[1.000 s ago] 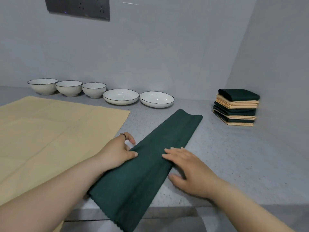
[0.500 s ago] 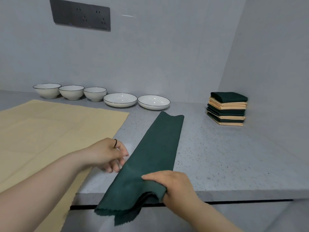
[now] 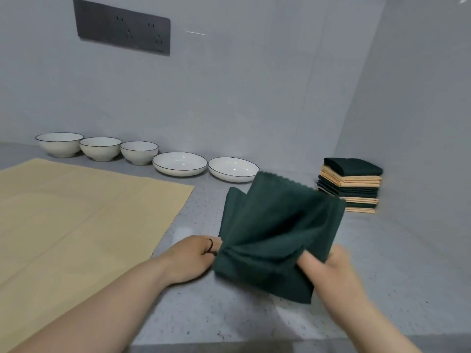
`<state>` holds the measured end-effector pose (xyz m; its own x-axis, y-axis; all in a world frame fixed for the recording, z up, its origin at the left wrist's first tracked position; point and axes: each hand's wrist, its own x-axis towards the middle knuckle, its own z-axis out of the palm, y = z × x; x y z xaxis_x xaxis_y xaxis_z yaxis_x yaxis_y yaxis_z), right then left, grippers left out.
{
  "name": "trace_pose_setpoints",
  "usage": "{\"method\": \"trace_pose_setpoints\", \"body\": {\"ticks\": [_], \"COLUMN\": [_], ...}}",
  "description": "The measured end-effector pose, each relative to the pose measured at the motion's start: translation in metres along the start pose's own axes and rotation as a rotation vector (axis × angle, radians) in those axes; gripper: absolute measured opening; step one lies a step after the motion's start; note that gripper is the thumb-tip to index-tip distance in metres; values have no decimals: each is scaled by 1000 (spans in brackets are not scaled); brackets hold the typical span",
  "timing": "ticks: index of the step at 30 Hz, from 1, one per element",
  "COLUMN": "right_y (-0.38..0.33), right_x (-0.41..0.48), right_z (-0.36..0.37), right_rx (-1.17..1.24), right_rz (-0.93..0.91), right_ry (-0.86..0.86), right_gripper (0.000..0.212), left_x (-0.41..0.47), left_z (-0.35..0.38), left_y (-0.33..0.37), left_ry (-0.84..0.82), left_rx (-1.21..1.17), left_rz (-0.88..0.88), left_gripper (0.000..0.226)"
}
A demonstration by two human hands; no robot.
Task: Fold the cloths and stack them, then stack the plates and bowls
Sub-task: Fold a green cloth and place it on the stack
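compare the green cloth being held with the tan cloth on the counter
The green cloth is dark, the tan cloth pale. The green cloth is folded narrow and half lifted, held by the left hand and right hand; the tan cloth lies spread flat, untouched. Both have zigzag edges.

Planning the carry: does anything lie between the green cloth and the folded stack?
Nothing visible does. The cloth, gripped by the left hand and right hand, has only bare counter between it and the stack; the plates sit further left.

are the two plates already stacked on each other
No, the left plate and the right plate sit side by side on the counter, neither on the other.
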<state>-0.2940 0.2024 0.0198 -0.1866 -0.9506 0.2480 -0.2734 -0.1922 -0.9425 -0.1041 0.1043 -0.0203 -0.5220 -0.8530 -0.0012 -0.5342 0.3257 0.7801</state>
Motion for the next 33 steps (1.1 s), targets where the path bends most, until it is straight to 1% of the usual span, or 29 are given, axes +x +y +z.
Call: {"method": "trace_pose_setpoints", "body": {"ticks": [2, 3, 4, 6, 8, 12, 16, 20, 24, 27, 28, 29, 31, 32, 33], "right_y": [-5, -9, -11, -14, -14, -1, 20, 36, 54, 61, 61, 62, 64, 64, 64], "right_x": [24, 36, 49, 76, 102, 146, 170, 182, 189, 194, 194, 195, 196, 196, 196], "right_z": [-3, -3, -4, -3, -2, 6, 16, 27, 39, 42, 42, 42, 42, 43, 43], "right_rx": [18, 24, 45, 102, 77, -20, 11, 100, 92, 83, 75, 71, 68, 63, 60], "right_rz": [3, 17, 42, 115, 182, 313, 423, 499, 559, 567, 565, 560, 556, 557, 560], "right_ry": [-4, -6, -3, -15, -63, -121, -201, -224, -206, -195, -193, -191, -181, -180, -181], "right_gripper": [25, 19, 17, 15, 10, 4, 7, 6, 23, 26, 25, 25, 25, 26, 26], "left_x": [0, 0, 0, 3, 6, 14, 17, 23, 27, 27, 27, 27, 30, 36, 43], "left_z": [1, 1, 1, 0, 2, 6, 7, 7, 6, 6, 6, 5, 0, -1, -2], "left_y": [-3, -5, -6, -11, -17, -23, -23, -26, -26, -23, -21, -17, -11, -10, -10], "left_ry": [3, 0, -5, -26, 0, 113, 171, 221, 258, 269, 286, 330, 398, 411, 407], "left_rx": [-24, -21, -19, -32, -52, -91, -86, -57, -49, -31, 4, 43, 145, 198, 263], "left_rz": [19, 11, 10, 12, 1, 27, -1, -21, -67, -120, -134, -118, -93, -85, -58], "left_gripper": [47, 44, 40, 44, 38, 54, 60, 64, 59, 56, 50, 40, 11, 18, 32]}}
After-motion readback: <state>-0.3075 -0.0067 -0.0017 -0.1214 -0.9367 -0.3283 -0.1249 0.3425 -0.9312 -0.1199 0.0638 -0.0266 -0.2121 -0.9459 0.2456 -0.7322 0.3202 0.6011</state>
